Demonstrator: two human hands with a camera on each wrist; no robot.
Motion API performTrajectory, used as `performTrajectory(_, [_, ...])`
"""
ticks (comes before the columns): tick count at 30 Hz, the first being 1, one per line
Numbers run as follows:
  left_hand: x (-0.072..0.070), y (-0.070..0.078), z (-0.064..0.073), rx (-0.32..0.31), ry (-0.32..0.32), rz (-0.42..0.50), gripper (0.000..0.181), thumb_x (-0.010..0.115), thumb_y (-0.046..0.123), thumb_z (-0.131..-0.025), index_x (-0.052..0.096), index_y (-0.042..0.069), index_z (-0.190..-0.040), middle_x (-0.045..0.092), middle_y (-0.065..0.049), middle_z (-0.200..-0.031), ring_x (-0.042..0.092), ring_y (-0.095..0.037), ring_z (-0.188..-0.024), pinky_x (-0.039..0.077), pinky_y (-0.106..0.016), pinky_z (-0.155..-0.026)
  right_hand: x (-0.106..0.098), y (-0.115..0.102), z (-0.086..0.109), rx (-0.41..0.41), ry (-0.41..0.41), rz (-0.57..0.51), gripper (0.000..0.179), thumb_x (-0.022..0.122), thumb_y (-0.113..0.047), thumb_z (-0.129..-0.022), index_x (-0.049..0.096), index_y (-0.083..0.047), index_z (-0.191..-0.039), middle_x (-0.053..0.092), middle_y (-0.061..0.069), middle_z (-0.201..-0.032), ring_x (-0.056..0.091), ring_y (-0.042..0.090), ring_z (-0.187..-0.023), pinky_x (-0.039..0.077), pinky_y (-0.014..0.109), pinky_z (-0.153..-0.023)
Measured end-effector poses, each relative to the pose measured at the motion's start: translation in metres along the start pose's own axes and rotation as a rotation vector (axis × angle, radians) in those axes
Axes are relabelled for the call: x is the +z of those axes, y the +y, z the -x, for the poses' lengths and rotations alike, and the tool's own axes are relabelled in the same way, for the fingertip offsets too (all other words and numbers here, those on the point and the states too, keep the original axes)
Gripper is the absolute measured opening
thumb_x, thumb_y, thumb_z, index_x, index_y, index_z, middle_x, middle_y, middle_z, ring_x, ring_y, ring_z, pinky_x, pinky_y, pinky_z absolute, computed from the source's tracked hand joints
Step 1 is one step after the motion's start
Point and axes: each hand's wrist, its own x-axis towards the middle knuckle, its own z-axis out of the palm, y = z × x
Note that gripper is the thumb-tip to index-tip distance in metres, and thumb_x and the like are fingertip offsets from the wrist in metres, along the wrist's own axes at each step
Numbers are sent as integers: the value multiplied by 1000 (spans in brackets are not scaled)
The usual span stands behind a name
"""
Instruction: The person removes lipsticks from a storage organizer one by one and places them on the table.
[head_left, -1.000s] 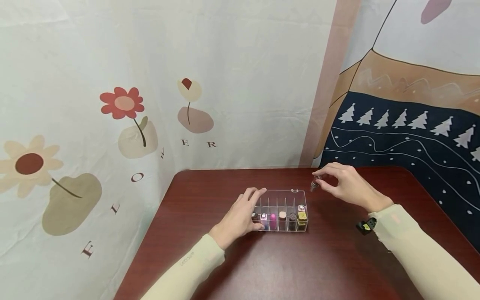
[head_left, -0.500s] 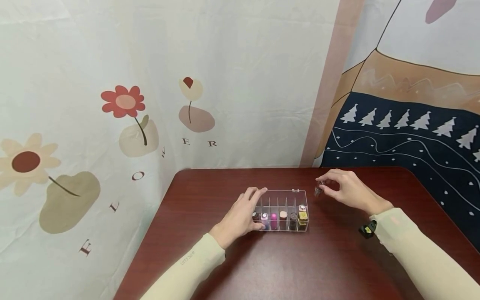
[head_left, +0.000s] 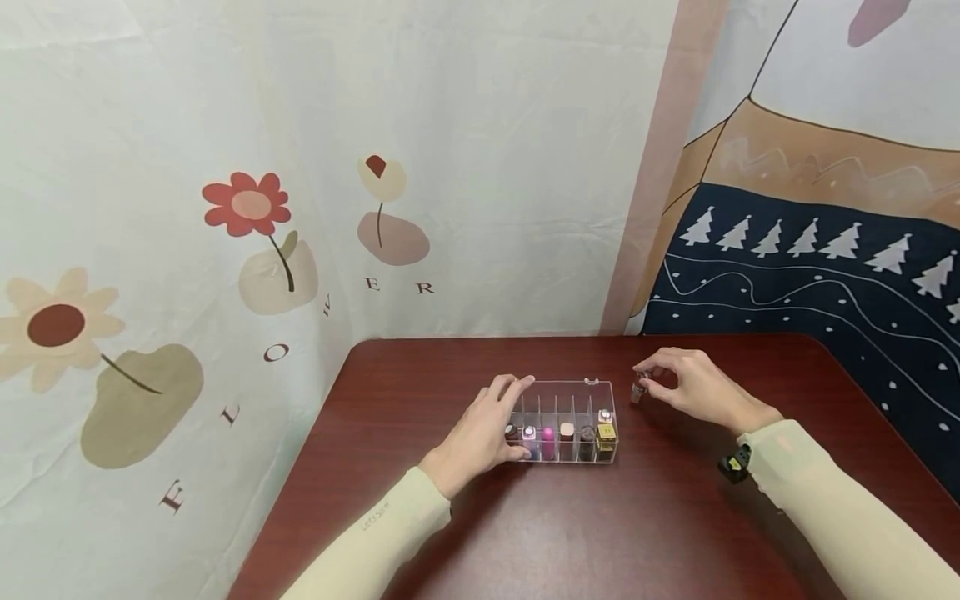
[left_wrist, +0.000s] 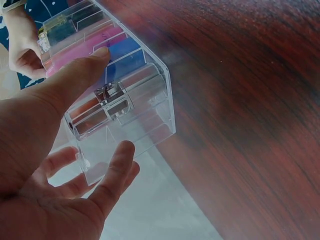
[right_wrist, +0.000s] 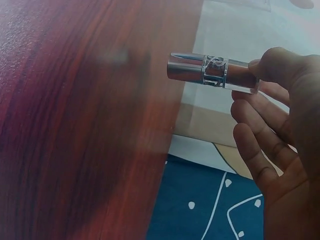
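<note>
A clear plastic lipstick organizer (head_left: 558, 393) with several compartments stands on the table. My left hand (head_left: 474, 433) grips its left end, thumb at the front and fingers over the back. Lipsticks stand in its front row, including a bright pink tube (head_left: 548, 442) and a gold-capped one (head_left: 605, 432). To the organizer's right, my right hand (head_left: 688, 388) pinches a lipstick (right_wrist: 215, 71) between thumb and fingers. It has a silver end, a patterned band and a clear end, which the fingertips hold. The silver end points down, close to the tabletop; contact cannot be judged.
The dark red wooden table (head_left: 600, 533) reaches back to a pale curtain (head_left: 480, 167) printed with flowers. On the right hangs a navy cloth (head_left: 787, 287) with white trees. A small black device (head_left: 735, 463) sits at my right wrist.
My right hand has come down toward the table and shifted slightly right, lowering the lipstick. The left hand and the organizer stay where they were.
</note>
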Motion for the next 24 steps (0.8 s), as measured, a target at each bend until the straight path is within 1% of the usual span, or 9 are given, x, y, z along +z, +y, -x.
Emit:
performTrajectory(6, [0, 0, 1, 7, 9, 8, 120, 112, 33, -78, 44, 17, -176, 55, -19, -166, 70, -41, -127, 67, -52, -111, 1, 1, 0, 17, -11, -12, 30, 91, -5, -99, 86, -6, -128, 87, 11, -121, 78, 23, -101, 72, 55, -94])
performTrajectory(11, [0, -1, 0, 2, 7, 8, 120, 112, 33, -78, 45, 17, -176, 55, -19, -167, 70, -42, -129, 67, -53, -111, 2, 2, 0, 15, -15, -5, 29, 91, -5, -99, 86, -7, -127, 87, 10, -119, 76, 20, -99, 73, 51, -92])
performTrajectory(18, [0, 0, 0, -1, 9, 12, 120, 112, 33, -78, 45, 16, -175, 55, -19, -166, 70, -42, -130, 67, -54, -111, 6, 4, 0, 23, -31, -12, 29, 91, -6, -100, 86, -6, -128, 87, 10, -120, 78, 24, -100, 72, 55, -94])
performTrajectory(24, [0, 0, 0, 0, 10, 11, 120, 112, 32, -78, 45, 18, -176, 56, -18, -165, 70, -41, -129, 67, -53, -111, 7, 4, 1, 28, -33, -11, 28, 91, -6, -99, 86, -6, -127, 87, 10, -118, 80, 25, -101, 72, 57, -95])
